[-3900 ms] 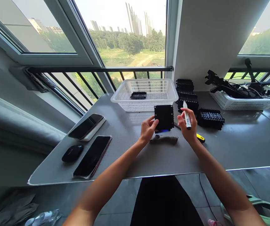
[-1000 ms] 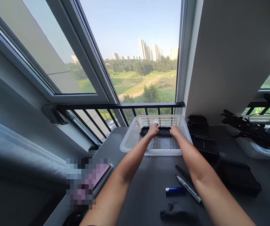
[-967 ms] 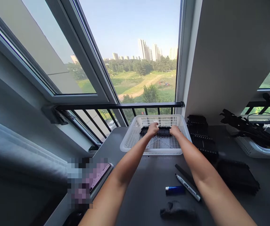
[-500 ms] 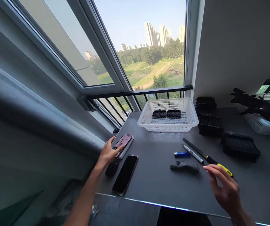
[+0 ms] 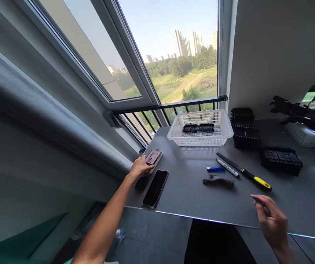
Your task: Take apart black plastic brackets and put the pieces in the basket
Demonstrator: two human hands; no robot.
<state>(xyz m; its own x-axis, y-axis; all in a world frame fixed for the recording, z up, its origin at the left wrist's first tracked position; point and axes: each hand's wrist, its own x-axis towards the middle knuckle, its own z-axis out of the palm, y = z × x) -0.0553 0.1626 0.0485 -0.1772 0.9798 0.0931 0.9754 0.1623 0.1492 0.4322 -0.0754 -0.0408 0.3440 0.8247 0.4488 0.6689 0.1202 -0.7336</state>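
My left hand (image 5: 141,167) grips the edges of a phone (image 5: 153,157) with a lit pink screen, which rests on a white slab at the table's left. Just below that hand lie a small dark case (image 5: 141,183) and a second phone (image 5: 156,189) with a black screen. My right hand (image 5: 273,218) hovers near the front edge, fingers curled together with nothing visible in them. Beyond it lie a flat file (image 5: 256,179) with a yellow and black handle, a white marker (image 5: 228,168), a small blue box (image 5: 215,169) and a crumpled dark grey cloth-like piece (image 5: 218,181).
A white plastic basket (image 5: 201,141) holding black ridged parts stands at the back by the window railing (image 5: 171,105). Stacks of black ridged parts (image 5: 245,135) and another black block (image 5: 281,159) sit to the right. A second basket (image 5: 308,135) bears black pieces.
The view has shifted, so the table sits higher and further right. My right hand has drawn back from the file handle towards the front edge. My left hand stays at the pink-screened phone.
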